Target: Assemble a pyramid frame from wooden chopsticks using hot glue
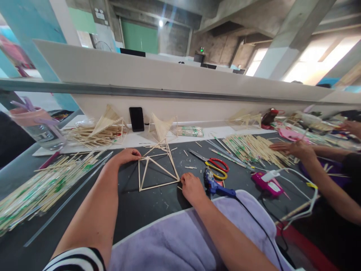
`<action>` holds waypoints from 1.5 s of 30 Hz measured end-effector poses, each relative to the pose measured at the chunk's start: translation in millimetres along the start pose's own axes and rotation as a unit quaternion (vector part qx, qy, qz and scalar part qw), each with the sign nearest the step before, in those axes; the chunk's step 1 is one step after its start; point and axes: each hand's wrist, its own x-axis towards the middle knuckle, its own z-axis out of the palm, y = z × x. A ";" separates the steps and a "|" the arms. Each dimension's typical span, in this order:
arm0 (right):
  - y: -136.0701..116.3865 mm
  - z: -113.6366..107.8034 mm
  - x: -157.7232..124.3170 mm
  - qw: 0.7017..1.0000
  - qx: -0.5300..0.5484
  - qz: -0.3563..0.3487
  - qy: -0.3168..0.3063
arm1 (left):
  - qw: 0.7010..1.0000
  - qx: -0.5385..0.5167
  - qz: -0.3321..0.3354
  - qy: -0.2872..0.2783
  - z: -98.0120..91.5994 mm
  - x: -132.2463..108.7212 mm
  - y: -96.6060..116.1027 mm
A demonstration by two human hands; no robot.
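A frame of thin wooden sticks (pixel 159 185) stands on the dark table, with a square-like base and sticks rising to a peak at the back. My left hand (pixel 129 155) pinches its back left corner with closed fingers. At the front right corner, my right hand (pixel 192 187) has its fingers closed on the frame. Just right of that hand lies a blue glue gun (pixel 216 184), and behind it are scissors with red and yellow handles (pixel 217 167). Short stick pieces (pixel 191 167) are scattered behind the frame.
Wrapped stick bundles (pixel 53 184) lie left; loose sticks (pixel 254 148) lie right. A phone (pixel 137 119) and finished stick models (pixel 162 127) stand along the partition. A cup (pixel 38 128) is far left. Another person's hands (pixel 299 150) work at right, beyond a pink power strip (pixel 266 184). A purple cloth (pixel 169 241) lies in front.
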 end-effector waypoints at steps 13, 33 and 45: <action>3.1 1.5 2.2 0.999 -0.024 0.020 0.024 | 0.999 0.014 0.017 -0.041 0.3 4.9 -11.5; 1.1 0.3 -0.7 0.996 -0.080 -0.009 0.036 | 0.997 0.038 0.028 -0.061 0.5 5.6 -11.6; 3.0 -0.3 -3.2 0.996 0.010 -0.009 0.085 | 0.997 0.037 0.027 -0.060 1.7 5.5 -12.6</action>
